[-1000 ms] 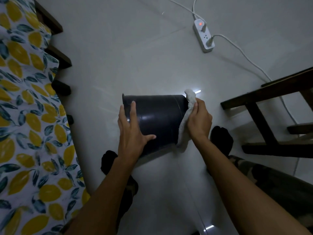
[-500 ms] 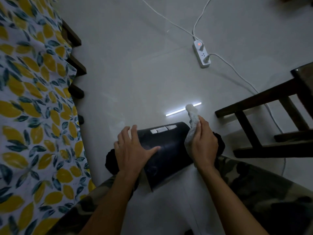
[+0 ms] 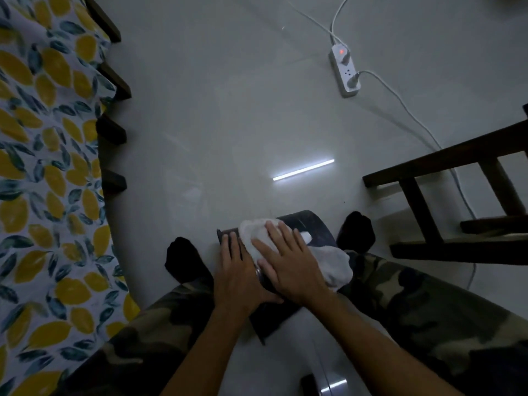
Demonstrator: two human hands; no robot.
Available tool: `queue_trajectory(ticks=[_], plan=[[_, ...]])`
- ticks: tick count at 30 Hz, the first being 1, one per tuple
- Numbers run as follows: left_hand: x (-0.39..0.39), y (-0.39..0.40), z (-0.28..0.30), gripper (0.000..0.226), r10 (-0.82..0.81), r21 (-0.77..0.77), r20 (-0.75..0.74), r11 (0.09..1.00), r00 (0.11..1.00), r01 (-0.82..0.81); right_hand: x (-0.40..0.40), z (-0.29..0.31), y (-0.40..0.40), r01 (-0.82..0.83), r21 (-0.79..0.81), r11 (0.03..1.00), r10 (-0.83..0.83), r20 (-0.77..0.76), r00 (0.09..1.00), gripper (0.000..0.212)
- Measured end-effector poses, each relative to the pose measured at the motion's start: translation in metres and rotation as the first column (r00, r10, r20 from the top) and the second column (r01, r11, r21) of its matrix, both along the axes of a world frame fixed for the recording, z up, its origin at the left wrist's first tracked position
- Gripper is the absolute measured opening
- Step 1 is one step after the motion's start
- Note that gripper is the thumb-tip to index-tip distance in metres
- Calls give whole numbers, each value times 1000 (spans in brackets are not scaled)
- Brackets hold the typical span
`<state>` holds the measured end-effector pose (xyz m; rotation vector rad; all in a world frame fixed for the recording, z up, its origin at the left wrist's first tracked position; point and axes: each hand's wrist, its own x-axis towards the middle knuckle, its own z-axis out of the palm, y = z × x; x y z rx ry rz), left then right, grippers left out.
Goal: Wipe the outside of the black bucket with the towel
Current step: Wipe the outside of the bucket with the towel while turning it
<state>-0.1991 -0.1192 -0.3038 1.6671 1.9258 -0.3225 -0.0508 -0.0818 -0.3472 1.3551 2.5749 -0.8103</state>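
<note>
The black bucket [image 3: 311, 227], judged light, stiff and slick, lies sideways between my knees; my left hand [image 3: 243, 270] braces its wall, open-palmed, while my right hand [image 3: 288, 261] presses the soft towel [image 3: 328, 261] flat, no closed grip.

Bucket: black bucket [image 3: 314, 227] on its side between the knees.
Towel: white towel [image 3: 331, 262] draped over it.
Right hand [image 3: 288, 264]: flat on towel.
Left hand [image 3: 238, 278]: flat against bucket's side.
</note>
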Motion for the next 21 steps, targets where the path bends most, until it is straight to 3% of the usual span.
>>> queue_trajectory(ticks=[2, 6, 9, 11, 13, 16, 21], plan=[[-2, -1, -5, 162, 29, -67, -11, 997, 1000, -29, -6, -9, 26, 35, -12, 999, -35, 21, 999, 55], [-9, 8, -5, 166, -1, -88, -35, 996, 999, -2, 4, -29, 70, 300, -36, 953, -291, 151, 945, 59], [-17, 13, -10, 166, -29, -76, -33, 997, 999, 27, 36, -23, 46, 376, 60, 925, -380, 132, 915, 59], [-21, 13, -14, 166, -38, -72, -24, 997, 999, 36, 40, -3, 1, 316, 87, 945, -321, 64, 945, 61], [-28, 10, -21, 165, -17, -36, -14, 999, 1000, 17, 25, 8, -36, 96, 90, 991, -94, -26, 995, 61], [-39, 1, -27, 155, 46, 86, 15, 995, 999, -47, -12, 1, -14, -86, 43, 995, 90, -97, 991, 62], [-40, 8, -12, 166, 68, -55, -28, 996, 997, -70, -49, -28, 93, 37, -41, 998, -33, 97, 995, 53]])
